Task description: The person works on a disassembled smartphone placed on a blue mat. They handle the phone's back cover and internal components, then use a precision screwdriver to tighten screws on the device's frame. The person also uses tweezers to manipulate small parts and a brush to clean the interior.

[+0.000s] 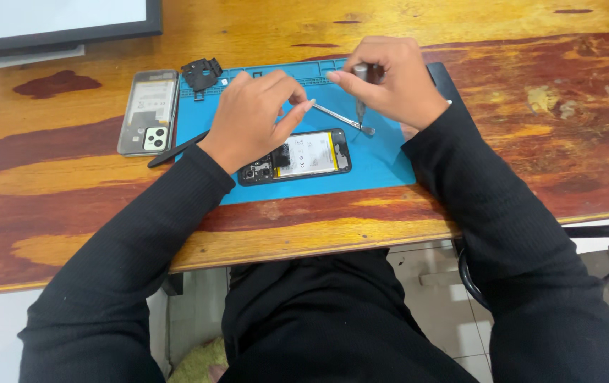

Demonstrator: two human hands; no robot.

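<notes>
An opened smartphone lies on the blue work mat, its battery and circuit board exposed. My left hand hovers over the phone's left end and pinches a pair of metal tweezers that slant down to the right. My right hand grips a small screwdriver held upright, its tip close to the tweezers' tip above the mat. Both arms wear black sleeves.
The phone's back cover lies face down left of the mat, with a black spudger beside it. A black plastic part sits at the mat's top left. A monitor stands at the far left of the wooden table.
</notes>
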